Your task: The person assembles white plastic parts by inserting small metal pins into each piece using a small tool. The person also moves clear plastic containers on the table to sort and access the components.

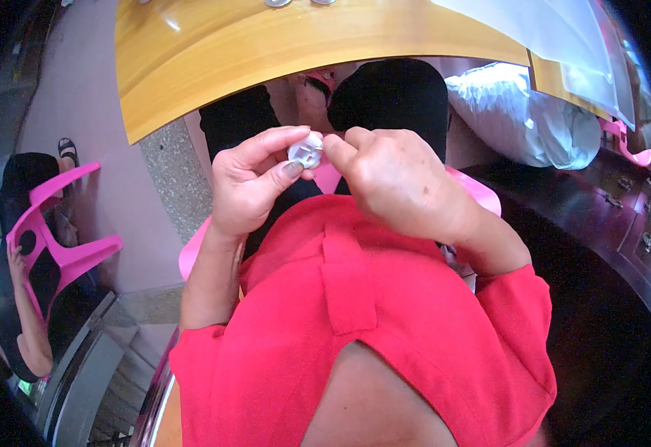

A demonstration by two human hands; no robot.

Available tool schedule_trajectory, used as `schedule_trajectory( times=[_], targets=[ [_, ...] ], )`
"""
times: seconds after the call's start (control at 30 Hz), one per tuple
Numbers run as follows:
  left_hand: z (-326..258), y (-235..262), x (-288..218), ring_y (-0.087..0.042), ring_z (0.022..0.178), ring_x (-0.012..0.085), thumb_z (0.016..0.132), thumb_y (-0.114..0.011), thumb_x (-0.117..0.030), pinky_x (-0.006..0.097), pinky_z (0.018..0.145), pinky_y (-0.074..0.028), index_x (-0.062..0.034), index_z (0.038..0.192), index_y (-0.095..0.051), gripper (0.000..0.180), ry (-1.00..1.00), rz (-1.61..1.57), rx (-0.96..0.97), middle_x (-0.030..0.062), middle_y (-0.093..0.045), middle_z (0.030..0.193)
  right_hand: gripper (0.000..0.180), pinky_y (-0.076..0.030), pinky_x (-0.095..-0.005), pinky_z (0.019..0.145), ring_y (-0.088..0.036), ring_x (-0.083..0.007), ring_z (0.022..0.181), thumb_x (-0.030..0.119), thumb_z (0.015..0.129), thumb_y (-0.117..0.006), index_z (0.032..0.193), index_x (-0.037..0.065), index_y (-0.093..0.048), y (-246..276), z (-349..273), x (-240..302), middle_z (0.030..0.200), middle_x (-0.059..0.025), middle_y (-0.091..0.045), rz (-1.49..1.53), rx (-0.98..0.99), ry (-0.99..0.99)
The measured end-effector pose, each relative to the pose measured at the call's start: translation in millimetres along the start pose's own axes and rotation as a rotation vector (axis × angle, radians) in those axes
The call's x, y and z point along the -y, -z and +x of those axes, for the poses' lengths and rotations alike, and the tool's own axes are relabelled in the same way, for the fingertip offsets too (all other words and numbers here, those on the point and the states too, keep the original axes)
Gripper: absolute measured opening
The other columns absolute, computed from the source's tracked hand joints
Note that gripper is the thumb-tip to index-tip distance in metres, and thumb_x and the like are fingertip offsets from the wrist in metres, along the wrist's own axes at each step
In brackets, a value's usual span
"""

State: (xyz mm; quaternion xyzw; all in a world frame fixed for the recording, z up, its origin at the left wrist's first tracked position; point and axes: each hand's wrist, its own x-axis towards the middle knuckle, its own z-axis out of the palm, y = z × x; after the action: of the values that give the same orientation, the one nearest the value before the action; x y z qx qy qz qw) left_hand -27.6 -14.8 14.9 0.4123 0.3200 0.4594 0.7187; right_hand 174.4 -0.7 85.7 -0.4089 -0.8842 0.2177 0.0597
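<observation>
Above my lap, in front of the table edge, my left hand [247, 182] pinches a small white plastic piece [307, 152] between thumb and fingers. The piece looks rounded, with a hollow, detailed side turned up; its exact kind is unclear. My right hand [403, 179] is closed, its thumb and curled forefinger brought up against the right side of the piece. Whatever those right fingertips may grip is hidden behind the knuckles.
Ahead lies a yellow wooden table [266, 45] with two small round items at its far edge. A translucent sheet [556, 30] hangs over its right corner, above a stuffed white plastic bag [523, 123]. Left, a person sits by a pink chair [72, 261]. Dark furniture [601, 216] stands right.
</observation>
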Motion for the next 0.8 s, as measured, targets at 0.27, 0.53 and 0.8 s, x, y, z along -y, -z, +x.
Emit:
schedule_trajectory(
  times=[0.27,0.53,0.8],
  targets=[
    [3.2,-3.4,1.0,-0.064,0.087,0.0201,0.084,-0.063,0.005,0.032,0.080,-0.054,0.0050,0.120,-0.056,0.037,-0.016,-0.108,-0.041,0.0174,-0.064,0.107,0.039,-0.050,-0.0305,0.052,-0.059,-0.0203,0.069,0.012,0.077,-0.059,0.112,-0.005,-0.057,-10.4,-4.5,16.0,0.076,-0.0085,-0.054,-0.209,-0.127,-0.123],
    [0.2,-6.9,-1.0,-0.064,0.086,0.0188,0.085,-0.061,0.007,0.030,0.078,-0.054,0.0046,0.119,-0.057,0.035,0.023,-0.013,-0.100,0.0164,-0.064,0.107,0.033,-0.049,-0.0283,0.050,-0.057,-0.0186,0.064,0.015,0.079,-0.059,0.104,-0.006,-0.058,-13.9,-0.8,18.0,0.072,-0.0078,-0.053,-0.325,-0.136,-0.072],
    [-1.5,-8.1,-1.0,-0.063,0.087,0.0177,0.083,-0.060,0.011,0.027,0.074,-0.055,0.0032,0.114,-0.061,0.032,-0.104,0.192,-0.077,0.0167,-0.061,0.111,0.020,-0.051,-0.0331,0.054,-0.062,-0.0242,0.063,0.014,0.079,-0.058,0.090,-0.002,-0.057,2.1,4.6,8.0,0.072,-0.0120,-0.059,-0.247,0.011,0.015]
  ],
)
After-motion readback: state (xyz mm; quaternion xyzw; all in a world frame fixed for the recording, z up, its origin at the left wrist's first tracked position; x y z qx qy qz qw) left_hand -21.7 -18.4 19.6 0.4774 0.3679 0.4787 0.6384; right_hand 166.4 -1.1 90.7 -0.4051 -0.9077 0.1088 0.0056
